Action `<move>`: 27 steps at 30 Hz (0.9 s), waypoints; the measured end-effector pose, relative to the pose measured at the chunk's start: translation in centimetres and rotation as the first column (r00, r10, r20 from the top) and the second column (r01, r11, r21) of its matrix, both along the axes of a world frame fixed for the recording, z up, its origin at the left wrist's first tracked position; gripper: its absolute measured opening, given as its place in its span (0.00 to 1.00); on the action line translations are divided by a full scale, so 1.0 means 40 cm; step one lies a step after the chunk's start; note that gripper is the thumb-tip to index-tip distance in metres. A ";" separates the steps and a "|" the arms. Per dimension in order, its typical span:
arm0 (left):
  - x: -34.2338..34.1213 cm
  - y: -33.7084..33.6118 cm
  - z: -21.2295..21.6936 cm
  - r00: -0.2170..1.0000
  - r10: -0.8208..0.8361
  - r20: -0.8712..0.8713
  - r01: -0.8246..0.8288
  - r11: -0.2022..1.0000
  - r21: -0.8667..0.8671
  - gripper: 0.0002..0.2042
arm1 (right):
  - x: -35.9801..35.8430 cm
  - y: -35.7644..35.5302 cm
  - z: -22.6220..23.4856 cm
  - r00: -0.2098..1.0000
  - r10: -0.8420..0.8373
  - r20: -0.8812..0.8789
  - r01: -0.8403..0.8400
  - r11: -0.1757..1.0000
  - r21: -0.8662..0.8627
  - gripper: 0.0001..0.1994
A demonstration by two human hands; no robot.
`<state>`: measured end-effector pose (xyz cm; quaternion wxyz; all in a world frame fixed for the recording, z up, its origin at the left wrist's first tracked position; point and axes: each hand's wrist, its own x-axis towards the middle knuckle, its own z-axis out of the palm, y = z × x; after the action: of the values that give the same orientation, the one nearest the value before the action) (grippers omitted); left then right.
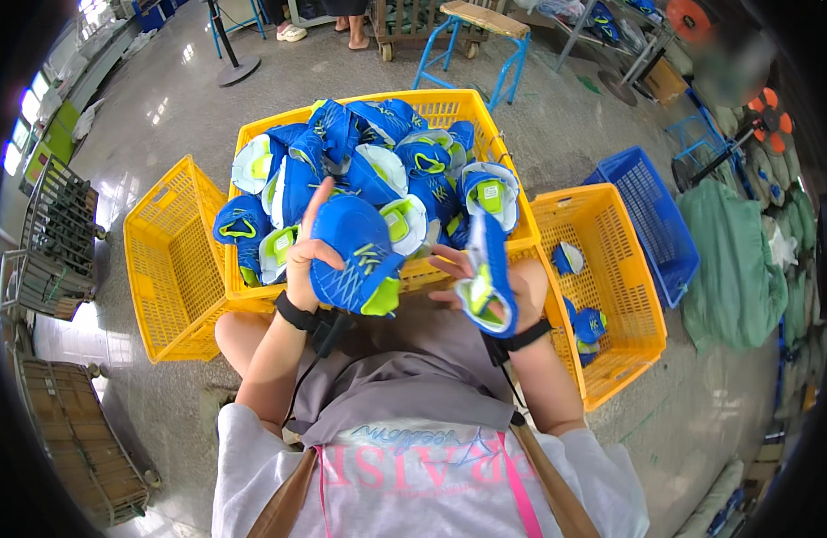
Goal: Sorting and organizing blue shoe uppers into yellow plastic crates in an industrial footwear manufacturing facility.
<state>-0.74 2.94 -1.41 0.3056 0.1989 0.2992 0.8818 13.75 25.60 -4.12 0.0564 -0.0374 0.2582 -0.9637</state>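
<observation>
My left hand (300, 267) is closed on a blue shoe upper (349, 235), its index finger stretched along the edge. The toe of this upper points away from me, and its lime-green collar faces my lap. In my right hand (526, 294) a second shoe upper (490, 255) stands on edge, with its white and lime inner side partly showing. Some right-hand fingers stick out to the left of it. Both hands are over my lap, at the near rim of a yellow crate (458, 100) heaped with blue shoe uppers (377, 175).
Another yellow crate (176, 260) stands at the left. At the right, a yellow crate (615, 269) holds a few uppers (589, 325), with a blue crate (651, 224) beyond it. A stool (485, 22), green sacking (731, 260) and wheeled carts (82, 439) stand around.
</observation>
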 end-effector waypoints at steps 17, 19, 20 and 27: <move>0.025 -0.325 0.044 0.688 0.515 -0.511 -0.725 0.461 -0.511 0.06 | -0.118 -0.162 -0.031 0.996 0.052 -0.072 0.030 0.558 0.830 0.37; -0.057 -0.511 0.064 0.361 0.400 -0.842 -0.910 -0.045 -0.412 0.06 | -0.114 -0.084 -0.085 0.980 -0.117 -0.162 0.185 0.221 0.958 0.32; -0.095 -0.585 0.068 0.322 0.238 -0.916 -0.911 -0.185 -0.368 0.09 | -0.107 -0.053 -0.110 0.968 -0.219 -0.119 0.183 0.297 0.937 0.27; -0.203 -0.266 0.021 0.297 -0.297 -0.908 -0.946 0.037 -0.321 0.46 | -0.100 -0.052 -0.138 0.981 -0.191 -0.030 0.094 0.339 0.936 0.21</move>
<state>-8.85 -7.71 -0.58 -0.1473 0.2627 0.9158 0.2658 9.75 23.50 -9.64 -0.0056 0.0649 0.7595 -0.6473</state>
